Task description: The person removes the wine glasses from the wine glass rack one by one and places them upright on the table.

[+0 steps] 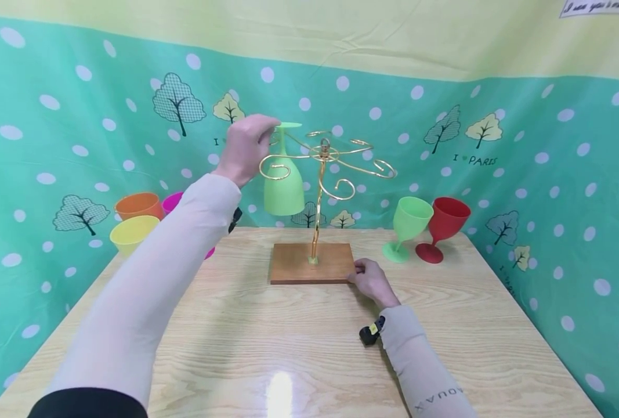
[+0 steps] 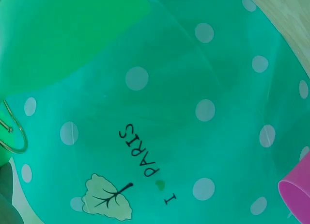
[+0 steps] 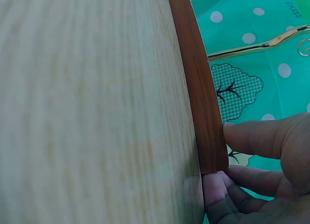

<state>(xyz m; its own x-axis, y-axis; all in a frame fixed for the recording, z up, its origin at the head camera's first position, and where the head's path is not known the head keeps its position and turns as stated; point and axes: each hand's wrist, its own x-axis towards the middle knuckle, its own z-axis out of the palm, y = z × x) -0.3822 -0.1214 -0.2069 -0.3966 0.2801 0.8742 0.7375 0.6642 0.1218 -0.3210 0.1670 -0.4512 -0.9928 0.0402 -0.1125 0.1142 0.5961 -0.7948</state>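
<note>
A light green plastic goblet hangs upside down at the left side of a gold wire stemware rack. My left hand pinches its upturned foot from the left; a curled rack arm passes in front of the stem. In the left wrist view the goblet's bowl fills the upper left corner, blurred. My right hand grips the front right corner of the rack's wooden base. The right wrist view has the thumb on top of the base and other fingers at its end.
At the back right stand another green goblet and a red goblet, both upright. Orange, yellow and magenta goblets are at the back left, partly behind my left arm. A dotted curtain hangs behind the wooden table.
</note>
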